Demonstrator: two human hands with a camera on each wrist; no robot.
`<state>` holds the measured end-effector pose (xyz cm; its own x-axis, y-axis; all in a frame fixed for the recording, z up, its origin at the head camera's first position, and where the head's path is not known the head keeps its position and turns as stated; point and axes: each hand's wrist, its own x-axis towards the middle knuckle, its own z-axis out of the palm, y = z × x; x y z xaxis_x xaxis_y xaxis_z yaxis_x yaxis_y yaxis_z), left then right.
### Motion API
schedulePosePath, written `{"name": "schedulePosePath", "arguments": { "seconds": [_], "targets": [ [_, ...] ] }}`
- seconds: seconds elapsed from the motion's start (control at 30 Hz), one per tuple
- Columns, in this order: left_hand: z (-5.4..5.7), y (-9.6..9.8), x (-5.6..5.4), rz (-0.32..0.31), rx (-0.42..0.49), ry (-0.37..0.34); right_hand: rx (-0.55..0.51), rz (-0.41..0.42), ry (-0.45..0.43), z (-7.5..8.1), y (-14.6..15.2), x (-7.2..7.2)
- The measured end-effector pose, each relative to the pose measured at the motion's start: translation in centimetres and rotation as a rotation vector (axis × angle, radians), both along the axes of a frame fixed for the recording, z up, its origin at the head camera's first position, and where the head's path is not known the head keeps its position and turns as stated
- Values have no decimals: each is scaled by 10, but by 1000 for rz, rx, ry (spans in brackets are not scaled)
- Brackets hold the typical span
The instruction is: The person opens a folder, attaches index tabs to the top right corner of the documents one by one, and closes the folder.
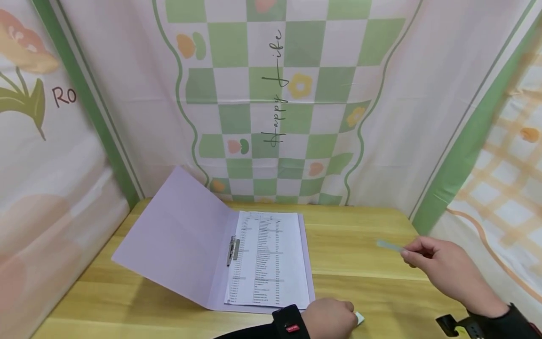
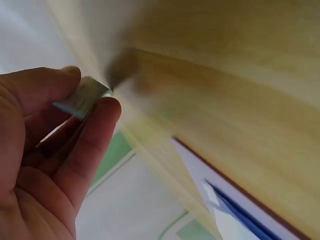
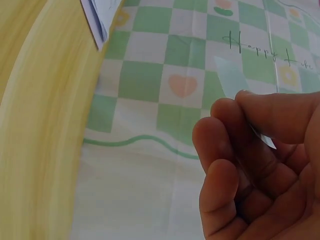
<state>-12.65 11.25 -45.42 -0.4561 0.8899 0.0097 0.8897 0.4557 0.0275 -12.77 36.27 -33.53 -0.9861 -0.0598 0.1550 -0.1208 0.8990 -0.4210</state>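
My right hand is raised over the right side of the table, pinching one end of a thin pale green translucent strip between thumb and forefinger. In the right wrist view the strip sticks out past the fingertips. By the folder's lower right corner, my left hand pinches a small flat pale green piece, its exact kind unclear. A lilac folder lies open in the middle, its cover tilted up to the left. Inside are printed sheets beside a metal clip.
The wooden table carries the folder. A curtain with green checks hangs directly behind the table's back edge, and more printed cloth closes in the right side. Another cloth hangs along the left.
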Motion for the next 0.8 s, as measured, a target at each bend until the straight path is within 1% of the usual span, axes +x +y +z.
{"name": "schedulePosePath", "arguments": {
  "seconds": [0.03,0.07,0.13,0.2,0.3,0.37,0.5,0.63,0.7,0.73,0.8],
  "targets": [
    [0,2,0,-13,-20,-7,1,-7,0,-1,1,1],
    [-1,4,0,-29,-42,2,4,-14,2,-1,2,2],
    [-2,6,0,-78,-80,44,5,-23,5,-2,3,4],
    [-4,9,-1,-130,-108,116,4,-25,7,-3,3,6],
    [-6,13,-1,-172,-118,183,4,-28,12,-4,5,7],
    [-6,15,-1,-182,-126,192,0,-31,4,-4,6,7],
    [-4,21,0,-183,-141,178,-13,-41,1,-5,9,7],
    [-1,26,2,-156,-146,162,-7,-44,19,-7,11,8],
    [0,30,4,-135,-160,128,-2,-44,19,-7,11,7],
    [1,31,4,-123,-169,98,0,-44,15,-7,12,7],
    [2,35,5,-125,-191,51,-2,-46,13,-6,12,7]
  ]
}}
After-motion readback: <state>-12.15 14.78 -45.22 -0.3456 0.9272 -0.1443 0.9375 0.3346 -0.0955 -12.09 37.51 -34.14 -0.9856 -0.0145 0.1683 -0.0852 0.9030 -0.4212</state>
